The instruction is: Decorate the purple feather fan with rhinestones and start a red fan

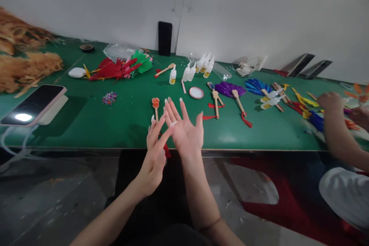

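Note:
My right hand (pixel 188 132) is turned palm up with its fingers spread and nothing lying on it. From the left, my left hand (pixel 154 157) reaches over, fingers apart, one long-nailed fingertip touching the base of the right fingers. A wooden stick with an orange-patterned head (pixel 155 103) points away from me just beyond my left hand; its lower part is hidden behind the fingers. Under the hands, a red tassel (pixel 167 151) shows at the table's front edge. Whether stick and tassel are joined cannot be seen.
On the green table (pixel 129 128) are a phone (pixel 33 100), beads (pixel 109 98), red feathers (pixel 111 69), white bottles (pixel 172 75), a small dish (pixel 196 92), and a purple feather fan (pixel 230 89). At the right, another person's hand (pixel 330 100) is over coloured feathers.

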`<action>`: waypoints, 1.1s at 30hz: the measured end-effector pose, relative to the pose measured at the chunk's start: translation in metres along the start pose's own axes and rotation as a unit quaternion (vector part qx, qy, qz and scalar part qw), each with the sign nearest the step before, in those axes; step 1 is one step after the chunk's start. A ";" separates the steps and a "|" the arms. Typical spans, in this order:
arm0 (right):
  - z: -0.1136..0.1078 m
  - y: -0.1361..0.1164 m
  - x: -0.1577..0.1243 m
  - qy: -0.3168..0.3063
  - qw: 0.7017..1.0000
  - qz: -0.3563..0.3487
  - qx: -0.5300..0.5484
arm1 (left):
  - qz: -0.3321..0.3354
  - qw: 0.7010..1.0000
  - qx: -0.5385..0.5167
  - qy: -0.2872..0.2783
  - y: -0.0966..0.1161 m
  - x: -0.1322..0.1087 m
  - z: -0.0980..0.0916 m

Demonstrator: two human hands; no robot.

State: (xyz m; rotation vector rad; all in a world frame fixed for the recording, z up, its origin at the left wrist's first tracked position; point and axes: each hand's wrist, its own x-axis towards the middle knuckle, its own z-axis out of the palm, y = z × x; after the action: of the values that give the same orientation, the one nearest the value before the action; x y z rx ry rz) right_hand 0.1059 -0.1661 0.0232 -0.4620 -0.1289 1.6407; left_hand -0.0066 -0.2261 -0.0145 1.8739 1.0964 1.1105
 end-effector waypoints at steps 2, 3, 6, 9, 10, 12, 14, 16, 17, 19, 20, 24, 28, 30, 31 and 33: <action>-0.001 0.003 -0.001 0.000 1.000 0.008 0.003 | -0.014 1.000 -0.014 -0.004 0.001 0.006 0.000; -0.001 0.005 -0.002 -0.003 1.000 0.008 0.003 | -0.015 1.000 -0.019 -0.011 0.002 0.009 0.001; -0.003 0.011 -0.004 -0.016 1.000 0.003 0.003 | -0.011 0.999 -0.015 -0.039 0.006 0.015 0.003; -0.004 0.013 -0.006 -0.026 1.000 -0.006 0.001 | 0.006 0.998 0.042 -0.051 0.006 0.017 0.005; -0.004 0.012 -0.006 -0.025 1.000 -0.012 -0.004 | 0.016 0.996 0.070 -0.047 0.005 0.017 0.005; -0.003 0.010 -0.006 -0.017 0.999 -0.028 -0.019 | 0.040 0.990 0.127 -0.034 0.002 0.017 0.005; -0.003 0.009 -0.006 -0.005 0.999 -0.038 -0.035 | 0.061 0.983 0.169 -0.028 -0.001 0.016 0.005; -0.003 0.009 -0.005 -0.004 0.998 -0.044 -0.044 | 0.073 0.979 0.187 -0.029 -0.003 0.016 0.006; -0.003 0.010 -0.005 -0.005 0.998 -0.046 -0.045 | 0.076 0.979 0.189 -0.031 -0.002 0.016 0.006; -0.004 0.011 -0.004 -0.011 0.998 -0.050 -0.044 | 0.082 0.978 0.190 -0.037 -0.001 0.015 0.006; -0.004 0.011 -0.003 -0.014 0.997 -0.053 -0.044 | 0.085 0.977 0.189 -0.040 0.001 0.014 0.007; -0.006 0.009 -0.001 -0.011 0.995 -0.077 -0.056 | 0.099 0.979 0.168 -0.055 0.004 0.005 0.008; -0.003 0.013 -0.003 0.006 0.992 -0.099 -0.075 | 0.074 0.986 0.130 -0.070 0.007 0.002 0.011; -0.002 0.017 -0.005 0.006 0.991 -0.087 -0.107 | 0.057 0.987 0.129 -0.073 0.009 0.005 0.012; -0.003 0.018 -0.005 0.006 0.989 -0.079 -0.124 | 0.053 0.986 0.136 -0.074 0.009 0.006 0.012; -0.007 0.017 -0.002 0.005 0.986 -0.083 -0.146 | 0.060 0.982 0.160 -0.079 0.009 0.006 0.012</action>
State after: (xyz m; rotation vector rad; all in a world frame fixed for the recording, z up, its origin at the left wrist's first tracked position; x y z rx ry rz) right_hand 0.0925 -0.1719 0.0115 -0.6649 -0.3932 1.4605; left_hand 0.0088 -0.2259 -0.0094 2.2643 1.1340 0.8693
